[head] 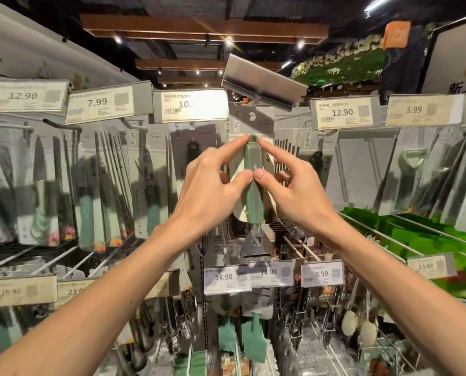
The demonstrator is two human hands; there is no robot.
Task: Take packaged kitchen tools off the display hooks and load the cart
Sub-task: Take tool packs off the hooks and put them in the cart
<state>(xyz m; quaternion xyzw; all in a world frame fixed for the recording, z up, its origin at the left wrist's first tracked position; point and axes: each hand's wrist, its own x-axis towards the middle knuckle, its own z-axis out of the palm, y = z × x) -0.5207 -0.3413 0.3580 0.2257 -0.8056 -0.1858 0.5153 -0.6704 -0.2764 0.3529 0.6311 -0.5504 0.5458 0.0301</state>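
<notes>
A packaged kitchen tool with a green handle (pixel 252 194) on a grey backing card hangs in the middle of the display, its card top up at the hook under a flipped-up price tag holder (pixel 264 82). My left hand (pixel 213 183) pinches the package from the left with thumb and forefinger. My right hand (pixel 294 185) pinches it from the right the same way. Both thumbs meet at the handle's middle and both forefingers at its top. The cart is out of view.
Rows of packaged knives (pixel 90 185) hang on hooks at left, more packaged tools (pixel 416 172) at right. Price tags (pixel 99 103) line the hook ends. A lower row holds green silicone brushes (pixel 253 340) and spoons. Green packages (pixel 430 240) lie at right.
</notes>
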